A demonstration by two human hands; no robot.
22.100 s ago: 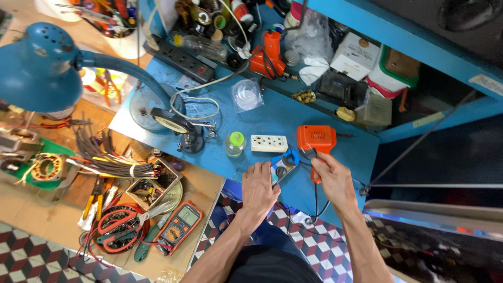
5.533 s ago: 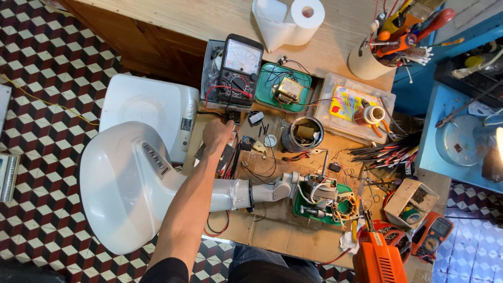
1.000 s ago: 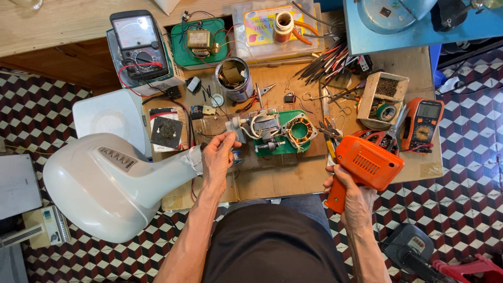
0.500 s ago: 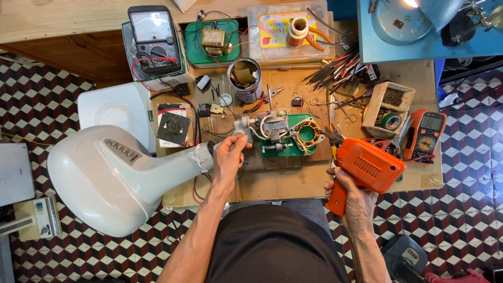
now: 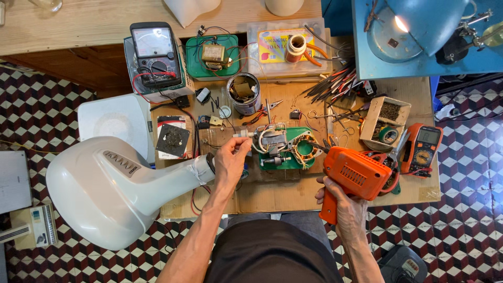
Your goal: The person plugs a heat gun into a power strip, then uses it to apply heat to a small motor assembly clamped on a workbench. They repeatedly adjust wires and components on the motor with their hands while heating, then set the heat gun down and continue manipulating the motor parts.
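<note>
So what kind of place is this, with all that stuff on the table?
Most likely a small electrical repair workshop. The wooden bench holds an analog multimeter, a digital one and a stripped motor. The right hand grips an orange soldering gun; the left hand touches the motor's wiring.

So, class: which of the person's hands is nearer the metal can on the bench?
Left. The left hand lies just below the metal can; the right hand grips the orange tool farther right.

Bare forearms, no sleeves or gloves; dark brown shirt, grey trousers below
</note>
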